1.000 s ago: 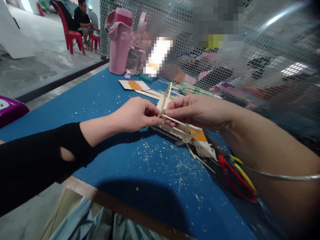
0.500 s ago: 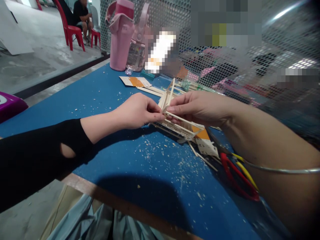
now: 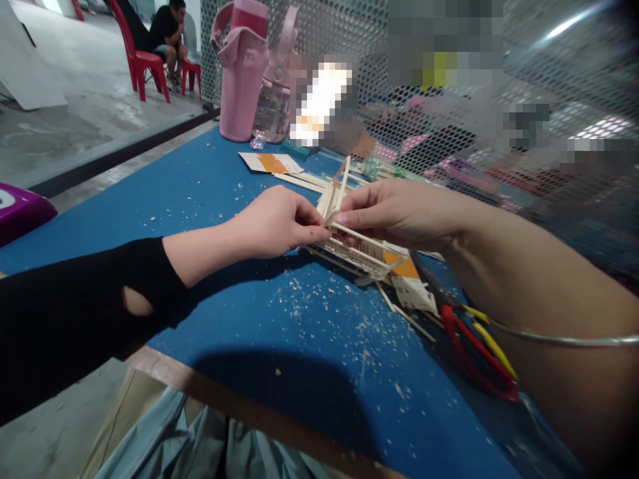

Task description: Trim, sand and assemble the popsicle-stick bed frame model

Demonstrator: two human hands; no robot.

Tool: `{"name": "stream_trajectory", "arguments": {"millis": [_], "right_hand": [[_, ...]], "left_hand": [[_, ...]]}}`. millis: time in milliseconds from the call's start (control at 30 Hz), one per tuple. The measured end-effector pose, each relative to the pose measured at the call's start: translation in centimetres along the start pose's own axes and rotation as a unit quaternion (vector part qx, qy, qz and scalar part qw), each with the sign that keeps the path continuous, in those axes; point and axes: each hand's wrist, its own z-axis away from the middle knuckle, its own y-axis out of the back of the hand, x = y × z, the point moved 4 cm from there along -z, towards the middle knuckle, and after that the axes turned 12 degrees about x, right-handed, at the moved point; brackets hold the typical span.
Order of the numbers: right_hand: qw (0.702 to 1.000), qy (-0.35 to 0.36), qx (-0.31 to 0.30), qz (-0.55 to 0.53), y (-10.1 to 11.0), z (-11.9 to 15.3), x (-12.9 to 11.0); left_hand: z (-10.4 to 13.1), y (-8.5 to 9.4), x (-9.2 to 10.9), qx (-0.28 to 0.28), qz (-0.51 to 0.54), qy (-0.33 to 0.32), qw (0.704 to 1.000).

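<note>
A small frame of thin wooden sticks (image 3: pixel 367 255) sits on the blue tabletop, with some sticks slanting upward at its far end. My left hand (image 3: pixel 282 223) pinches the frame's near-left corner between thumb and fingers. From the other side my right hand (image 3: pixel 382 209) grips the same joint, its thumb close to the left fingertips. Part of the frame is hidden behind the fingers. Under its right end lies a white and orange card (image 3: pixel 412 286). Red-handled scissors (image 3: pixel 476 362) and a yellow-handled tool (image 3: pixel 492 342) lie by my right forearm.
A pink tumbler (image 3: pixel 243 80) and a clear bottle (image 3: pixel 273 110) stand at the back, against a perforated metal screen (image 3: pixel 369 40). Loose sticks (image 3: pixel 299 181) and another card (image 3: pixel 269 162) lie behind the frame. Small chips litter the blue tabletop (image 3: pixel 309 319). A person (image 3: pixel 170 40) sits far off.
My hands and the stick frame hold almost the same place, with only a slight shift of the fingers. The seated person in the background has a hand raised near the head.
</note>
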Motion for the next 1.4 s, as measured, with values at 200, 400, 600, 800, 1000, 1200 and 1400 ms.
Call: {"name": "stream_trajectory", "arguments": {"millis": [200, 400, 600, 800, 1000, 1200, 1400], "right_hand": [[1.000, 0.003, 0.005, 0.028, 0.2, 0.3, -0.3], [1.000, -0.003, 0.010, 0.015, 0.0, -0.1, 0.2], [0.999, -0.001, 0.007, -0.046, -0.3, -0.1, 0.3], [0.998, -0.003, 0.004, -0.070, -0.1, -0.1, 0.7], [0.997, -0.009, -0.015, -0.071, -0.2, -0.1, 0.7], [0.997, 0.002, -0.002, -0.082, -0.4, -0.4, 0.6], [0.998, 0.030, -0.007, -0.061, -0.5, -0.4, 0.3]], "left_hand": [[0.0, 0.0, 0.0, 0.008, -0.003, 0.002, 1.000], [0.1, -0.1, 0.0, 0.013, 0.006, 0.004, 1.000], [0.2, 0.0, 0.1, 0.019, 0.003, 0.007, 1.000], [0.5, -0.5, 0.1, 0.031, 0.026, 0.006, 0.999], [1.1, -0.8, 0.5, 0.082, -0.010, 0.027, 0.996], [1.3, -0.8, 0.5, 0.092, 0.001, 0.034, 0.995], [1.3, -0.7, 0.8, 0.080, -0.033, 0.006, 0.996]]}}
